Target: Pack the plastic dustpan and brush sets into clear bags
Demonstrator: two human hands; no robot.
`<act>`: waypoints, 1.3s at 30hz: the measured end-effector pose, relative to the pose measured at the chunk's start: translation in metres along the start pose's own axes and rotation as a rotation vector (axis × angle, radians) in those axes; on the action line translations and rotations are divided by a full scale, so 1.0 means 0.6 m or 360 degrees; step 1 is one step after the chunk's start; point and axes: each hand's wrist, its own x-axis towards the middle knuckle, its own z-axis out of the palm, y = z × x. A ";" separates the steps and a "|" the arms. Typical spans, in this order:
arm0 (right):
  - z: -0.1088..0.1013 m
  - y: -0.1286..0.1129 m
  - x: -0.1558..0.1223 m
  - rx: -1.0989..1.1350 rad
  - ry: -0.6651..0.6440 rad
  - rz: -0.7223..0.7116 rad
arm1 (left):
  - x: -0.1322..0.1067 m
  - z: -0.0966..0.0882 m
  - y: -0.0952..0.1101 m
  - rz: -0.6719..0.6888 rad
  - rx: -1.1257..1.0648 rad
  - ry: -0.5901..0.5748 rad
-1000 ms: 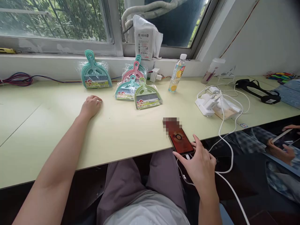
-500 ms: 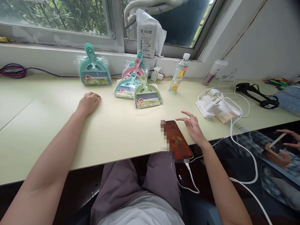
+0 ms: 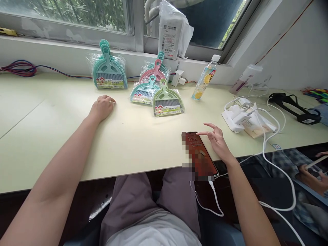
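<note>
My left hand (image 3: 103, 107) rests relaxed on the pale table, fingers loosely bent, holding nothing. It lies just in front of a bagged teal dustpan and brush set (image 3: 109, 70). My right hand (image 3: 217, 140) is open beside a phone (image 3: 203, 157), its index fingertip at the top right of the screen and the other fingers apart. The phone lies face up at the table's front edge with a reddish screen; its left side is blurred out by blocks. A white charging cable (image 3: 214, 195) is plugged into its lower end.
Bagged dustpan sets in green (image 3: 167, 101), blue and pink stand in the middle back. A drink bottle (image 3: 205, 80) is right of them. Further right are a power strip (image 3: 232, 119), tangled cables and a black strapped device (image 3: 292, 108). Another person's hand (image 3: 311, 180) holds a phone-like object.
My right index finger has moved left and down onto the top of the phone screen. The whole view has shifted slightly; my left hand stays resting on the table.
</note>
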 end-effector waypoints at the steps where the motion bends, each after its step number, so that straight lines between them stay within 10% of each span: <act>1: -0.001 -0.002 -0.001 0.0012 0.0020 0.0007 | 0.000 0.000 -0.001 0.0007 -0.0003 0.0012; 13: 0.003 -0.011 0.028 0.0171 -0.0045 0.0027 | -0.007 -0.005 0.001 0.0223 0.0069 0.0325; 39: -0.002 -0.022 0.017 0.0006 0.0180 -0.0019 | -0.002 0.000 0.007 0.0103 -0.0073 0.0314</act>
